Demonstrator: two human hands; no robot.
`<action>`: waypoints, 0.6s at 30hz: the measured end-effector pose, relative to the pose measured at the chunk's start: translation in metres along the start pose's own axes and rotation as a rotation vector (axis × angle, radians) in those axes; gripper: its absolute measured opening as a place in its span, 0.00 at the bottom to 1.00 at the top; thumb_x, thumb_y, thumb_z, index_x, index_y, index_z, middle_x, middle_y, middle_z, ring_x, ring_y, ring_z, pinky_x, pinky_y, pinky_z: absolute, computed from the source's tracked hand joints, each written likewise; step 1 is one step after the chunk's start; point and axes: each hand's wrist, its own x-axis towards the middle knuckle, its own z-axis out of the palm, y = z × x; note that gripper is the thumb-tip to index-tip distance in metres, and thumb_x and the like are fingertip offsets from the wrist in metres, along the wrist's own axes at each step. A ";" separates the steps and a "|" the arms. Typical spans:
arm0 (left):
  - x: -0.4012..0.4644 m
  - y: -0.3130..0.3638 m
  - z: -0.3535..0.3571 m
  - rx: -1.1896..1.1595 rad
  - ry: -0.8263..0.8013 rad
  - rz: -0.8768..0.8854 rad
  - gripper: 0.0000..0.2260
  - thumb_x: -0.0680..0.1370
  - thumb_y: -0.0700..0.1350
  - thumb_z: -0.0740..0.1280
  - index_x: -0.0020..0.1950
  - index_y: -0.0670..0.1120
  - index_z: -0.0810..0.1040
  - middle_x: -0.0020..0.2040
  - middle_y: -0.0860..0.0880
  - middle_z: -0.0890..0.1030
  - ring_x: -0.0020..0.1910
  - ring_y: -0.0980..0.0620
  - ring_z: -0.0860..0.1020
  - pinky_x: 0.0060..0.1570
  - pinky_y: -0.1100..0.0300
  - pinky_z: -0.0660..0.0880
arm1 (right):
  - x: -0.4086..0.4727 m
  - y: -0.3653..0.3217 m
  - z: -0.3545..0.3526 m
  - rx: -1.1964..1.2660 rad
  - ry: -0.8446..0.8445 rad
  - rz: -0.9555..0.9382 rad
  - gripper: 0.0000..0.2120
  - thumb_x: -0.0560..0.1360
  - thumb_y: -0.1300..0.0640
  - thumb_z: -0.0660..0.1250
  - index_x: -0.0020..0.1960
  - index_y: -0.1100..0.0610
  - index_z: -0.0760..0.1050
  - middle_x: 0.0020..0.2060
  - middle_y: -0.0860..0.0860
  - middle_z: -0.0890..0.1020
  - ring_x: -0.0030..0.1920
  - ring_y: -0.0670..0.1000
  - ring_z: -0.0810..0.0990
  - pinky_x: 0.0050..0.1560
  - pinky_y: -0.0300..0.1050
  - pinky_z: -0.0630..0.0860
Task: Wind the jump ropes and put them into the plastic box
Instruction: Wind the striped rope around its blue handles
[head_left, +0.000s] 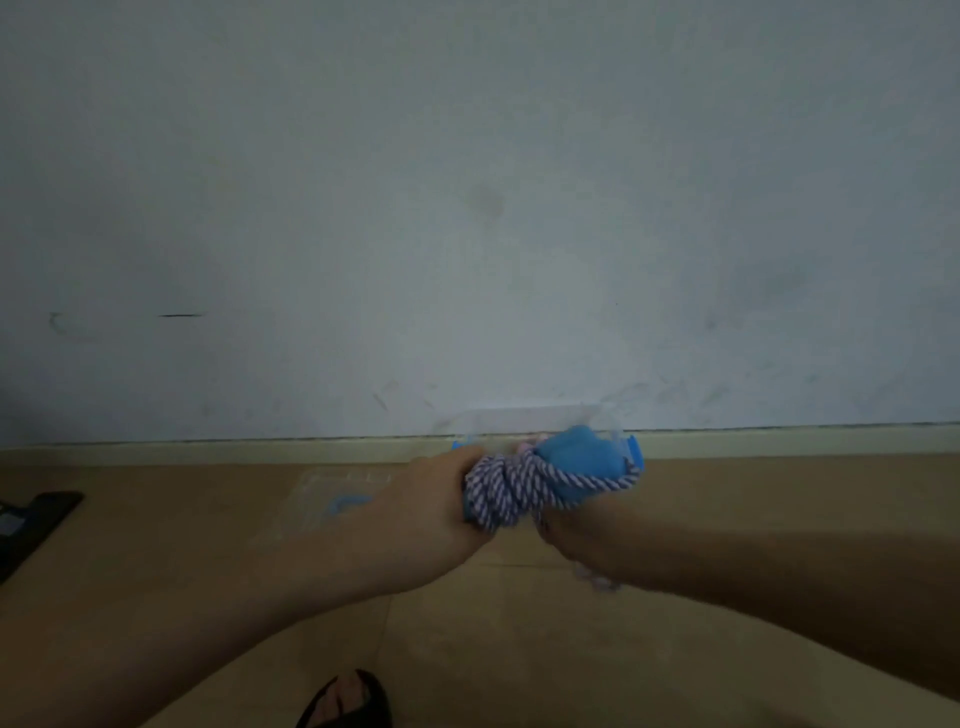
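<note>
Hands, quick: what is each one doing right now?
Left hand: grips the wound jump rope.
Right hand: mostly hidden behind the bundle; appears to hold it from below.

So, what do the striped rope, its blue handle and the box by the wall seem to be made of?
Striped rope: looks like twisted cotton or similar fibre, matte; the purple and white strands spiral visibly.
Blue handle: probably foam or soft plastic, dull with no shine; too blurred to be sure.
Plastic box: clear plastic, since the wall shows through it, with blue clips at its sides.

Wound jump rope (511, 488) between both hands, plastic box (540, 423) just behind
</note>
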 end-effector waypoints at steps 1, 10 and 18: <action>0.001 -0.004 0.003 -0.020 -0.064 -0.066 0.19 0.72 0.55 0.63 0.58 0.47 0.76 0.52 0.49 0.80 0.49 0.51 0.78 0.47 0.62 0.72 | -0.007 -0.007 0.002 0.024 0.031 0.008 0.17 0.83 0.53 0.50 0.38 0.52 0.68 0.38 0.61 0.77 0.42 0.61 0.79 0.47 0.52 0.77; -0.002 -0.010 0.002 0.208 -0.328 -0.139 0.15 0.82 0.43 0.59 0.67 0.45 0.74 0.56 0.47 0.79 0.46 0.55 0.77 0.39 0.70 0.66 | -0.055 -0.061 -0.017 -0.282 -0.031 -0.202 0.28 0.81 0.39 0.48 0.33 0.57 0.67 0.28 0.53 0.73 0.28 0.51 0.71 0.31 0.46 0.66; -0.018 -0.033 0.018 0.270 -0.453 -0.038 0.12 0.80 0.41 0.61 0.63 0.47 0.71 0.53 0.48 0.77 0.50 0.49 0.77 0.50 0.56 0.75 | -0.008 -0.084 -0.071 -0.503 0.210 -0.339 0.28 0.80 0.38 0.52 0.31 0.55 0.71 0.26 0.51 0.76 0.26 0.48 0.72 0.31 0.44 0.72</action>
